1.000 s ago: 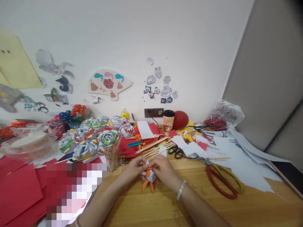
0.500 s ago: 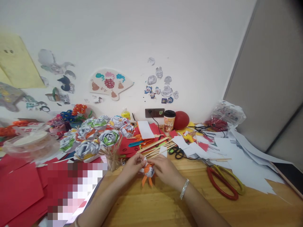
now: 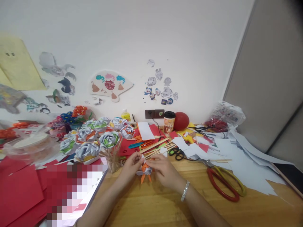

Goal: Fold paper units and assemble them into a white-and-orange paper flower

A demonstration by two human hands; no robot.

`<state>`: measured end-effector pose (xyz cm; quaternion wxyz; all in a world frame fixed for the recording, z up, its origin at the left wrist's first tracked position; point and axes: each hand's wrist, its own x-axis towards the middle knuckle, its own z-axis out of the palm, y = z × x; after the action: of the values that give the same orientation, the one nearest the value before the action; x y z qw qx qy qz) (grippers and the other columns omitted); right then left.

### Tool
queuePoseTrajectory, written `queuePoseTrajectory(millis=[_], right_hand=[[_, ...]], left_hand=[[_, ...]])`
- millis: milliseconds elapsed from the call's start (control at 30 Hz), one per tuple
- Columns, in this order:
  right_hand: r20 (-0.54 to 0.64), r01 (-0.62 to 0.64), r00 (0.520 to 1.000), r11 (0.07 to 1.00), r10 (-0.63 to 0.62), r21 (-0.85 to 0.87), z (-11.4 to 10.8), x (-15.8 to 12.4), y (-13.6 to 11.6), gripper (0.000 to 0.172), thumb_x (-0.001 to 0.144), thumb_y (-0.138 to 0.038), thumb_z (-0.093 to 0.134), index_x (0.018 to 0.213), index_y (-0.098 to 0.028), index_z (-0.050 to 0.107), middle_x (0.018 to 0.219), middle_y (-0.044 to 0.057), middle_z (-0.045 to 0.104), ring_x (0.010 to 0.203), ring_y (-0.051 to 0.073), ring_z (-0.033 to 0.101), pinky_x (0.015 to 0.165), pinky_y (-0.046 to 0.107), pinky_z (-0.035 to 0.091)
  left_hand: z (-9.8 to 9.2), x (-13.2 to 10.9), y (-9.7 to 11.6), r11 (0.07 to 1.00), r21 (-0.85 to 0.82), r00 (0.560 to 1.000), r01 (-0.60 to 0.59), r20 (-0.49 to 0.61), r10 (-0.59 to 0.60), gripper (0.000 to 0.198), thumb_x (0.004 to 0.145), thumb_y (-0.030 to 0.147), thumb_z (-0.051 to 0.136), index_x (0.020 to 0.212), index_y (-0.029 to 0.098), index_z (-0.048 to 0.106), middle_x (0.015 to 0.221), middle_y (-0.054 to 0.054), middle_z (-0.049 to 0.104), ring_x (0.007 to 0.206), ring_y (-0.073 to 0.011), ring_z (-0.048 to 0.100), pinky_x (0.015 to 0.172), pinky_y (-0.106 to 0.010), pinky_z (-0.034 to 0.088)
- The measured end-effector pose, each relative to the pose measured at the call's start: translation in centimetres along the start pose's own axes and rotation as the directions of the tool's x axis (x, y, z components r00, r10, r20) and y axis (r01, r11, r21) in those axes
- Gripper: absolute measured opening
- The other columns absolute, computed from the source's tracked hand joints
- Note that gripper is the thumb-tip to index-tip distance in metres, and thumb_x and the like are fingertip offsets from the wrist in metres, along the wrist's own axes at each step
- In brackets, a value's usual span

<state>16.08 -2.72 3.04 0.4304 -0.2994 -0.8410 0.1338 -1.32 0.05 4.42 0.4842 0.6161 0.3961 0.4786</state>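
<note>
Between my two hands, just above the wooden table, is a small orange and white paper flower with orange strips pointing toward me. My left hand is closed, thumb and fingers pinching a white paper part at the flower's top left. My right hand is closed on its right side, fingertips on the orange paper. Part of the flower is hidden behind the fingers. Beyond the hands lie several thin wooden sticks and black-handled scissors.
Finished paper flowers stand on sticks at the left. A tablet-like screen and red paper lie front left. Large red and yellow-handled scissors rest at right beside white paper sheets. A lidded cup and red balloon stand behind.
Both hands stay on the paper flower, which has shifted slightly left and tilted a little. The fingers have made small adjustments at its top. The rest has not moved.
</note>
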Motion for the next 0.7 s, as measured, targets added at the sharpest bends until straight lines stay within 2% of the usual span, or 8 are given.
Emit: queuePoseTrajectory(millis=[67,133,200,267,333,467,600,700], right_hand=[[-0.139,-0.075,0.986,0.993,0.087,0.088,-0.2,0.0,0.1,0.039,0.075,-0.003,0.044,0.099,-0.025,0.064,0.107,0.003,0.064,0.106,0.02,0.049,0.092,0.041,0.037],[-0.261,-0.217,0.923,0.942,0.283,0.255,-0.1,0.1,0.4,0.029,0.078,-0.01,0.046,0.097,-0.023,0.063,0.108,0.005,0.063,0.104,0.02,0.052,0.091,0.04,0.039],[-0.231,-0.339,0.845,0.818,0.482,0.465,0.2,0.2,1.0,0.026,0.078,-0.019,0.051,0.102,-0.02,0.059,0.103,0.008,0.064,0.096,0.02,0.058,0.085,0.038,0.044],[-0.125,-0.395,0.812,0.696,0.57,0.6,0.6,0.3,1.5,0.028,0.073,-0.024,0.058,0.101,-0.017,0.057,0.091,0.007,0.066,0.086,0.019,0.062,0.079,0.035,0.048],[-0.128,-0.414,0.787,0.672,0.603,0.614,1.0,0.3,2.0,0.023,0.069,-0.022,0.061,0.091,-0.015,0.058,0.082,0.006,0.066,0.08,0.019,0.063,0.075,0.033,0.049],[-0.215,-0.48,0.729,0.71,0.649,0.515,1.5,0.3,2.0,0.012,0.066,-0.017,0.062,0.078,-0.016,0.06,0.076,0.005,0.065,0.075,0.019,0.062,0.07,0.032,0.049],[-0.227,-0.48,0.764,0.767,0.604,0.427,2.0,0.3,1.4,0.009,0.069,-0.015,0.059,0.078,-0.017,0.061,0.078,0.004,0.065,0.076,0.018,0.062,0.069,0.031,0.049],[-0.272,-0.456,0.801,0.838,0.534,0.3,2.3,0.2,1.0,0.009,0.072,-0.014,0.058,0.078,-0.019,0.061,0.08,0.004,0.064,0.078,0.018,0.06,0.07,0.03,0.048]], left_hand=[[0.0,0.0,0.1,1.0,-0.006,1.0,0.006,0.005,-0.006,0.036,0.063,0.049,0.066,0.065,0.018,0.047,0.06,0.006,0.048,0.055,-0.0096,0.048,0.052,-0.02,0.039],[0.0,0.0,0.0,1.0,-0.023,1.0,0.009,0.022,-0.009,0.036,0.065,0.049,0.064,0.069,0.018,0.047,0.063,0.005,0.05,0.058,-0.0104,0.05,0.054,-0.02,0.041],[0.0,-0.1,-0.2,0.999,-0.033,0.999,-0.004,0.052,0.006,0.034,0.068,0.049,0.063,0.073,0.019,0.048,0.068,0.004,0.052,0.063,-0.0116,0.052,0.058,-0.021,0.042],[0.2,-0.2,-0.5,0.999,-0.034,0.995,-0.039,0.087,0.041,0.032,0.07,0.048,0.061,0.076,0.019,0.049,0.071,0.003,0.054,0.068,-0.0128,0.053,0.063,-0.022,0.043],[0.5,-0.3,-0.9,0.998,-0.032,0.99,-0.051,0.13,0.054,0.031,0.071,0.047,0.061,0.076,0.019,0.05,0.074,0.002,0.055,0.071,-0.0135,0.053,0.066,-0.023,0.043],[1.1,-0.5,-1.8,1.0,0.013,0.982,0.004,0.186,-0.007,0.029,0.072,0.044,0.061,0.081,0.018,0.054,0.08,-0.002,0.059,0.076,-0.0158,0.055,0.07,-0.026,0.044],[1.6,-0.3,-2.7,0.996,0.085,0.995,0.002,0.101,-0.011,0.033,0.07,0.04,0.063,0.093,0.016,0.058,0.09,-0.006,0.064,0.082,-0.0205,0.058,0.073,-0.03,0.045],[1.8,-0.2,-2.8,0.978,0.206,1.0,-0.026,0.01,0.024,0.031,0.067,0.034,0.066,0.091,0.016,0.061,0.087,-0.006,0.065,0.075,-0.0205,0.059,0.068,-0.03,0.047]])
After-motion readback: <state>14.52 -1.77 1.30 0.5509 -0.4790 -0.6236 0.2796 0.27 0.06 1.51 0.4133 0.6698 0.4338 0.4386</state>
